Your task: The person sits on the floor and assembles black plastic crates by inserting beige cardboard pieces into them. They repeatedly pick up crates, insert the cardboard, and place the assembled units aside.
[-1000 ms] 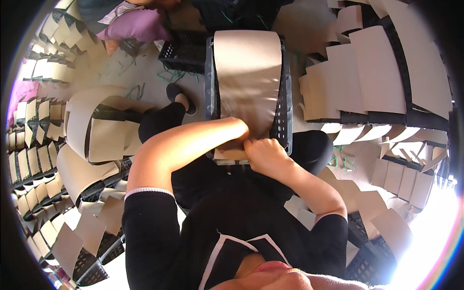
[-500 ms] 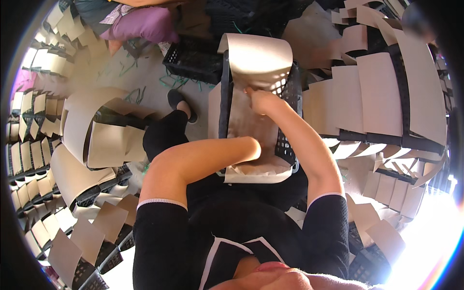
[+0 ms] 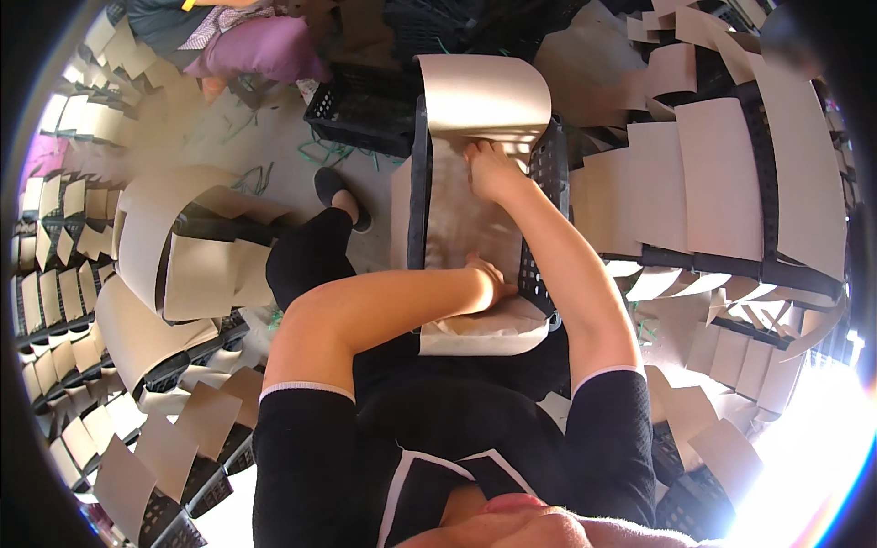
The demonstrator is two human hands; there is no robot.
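A black slatted plastic crate (image 3: 419, 196) stands in front of me, lined with a long sheet of brown paper (image 3: 457, 205). The sheet's far end curls up over the far rim, and its near end folds over the near rim. Inside the crate, my right hand (image 3: 493, 173) touches the paper close to the far wall, its fingers slightly bent and apart. My left hand (image 3: 493, 279) reaches across to the near right corner. Its fingers lie against the paper there, partly hidden by the wrist. Neither hand shows a separate thing in its grasp.
More paper-lined crates (image 3: 717, 178) stand in rows on both sides. An empty-looking black crate (image 3: 361, 114) is on the floor ahead, with green strapping scraps (image 3: 256, 178) nearby. A co-worker in purple trousers (image 3: 260, 50) sits at the far left.
My right hand has slid farther toward the crate's far wall. My left hand has come up from the near end, so its fingers now show.
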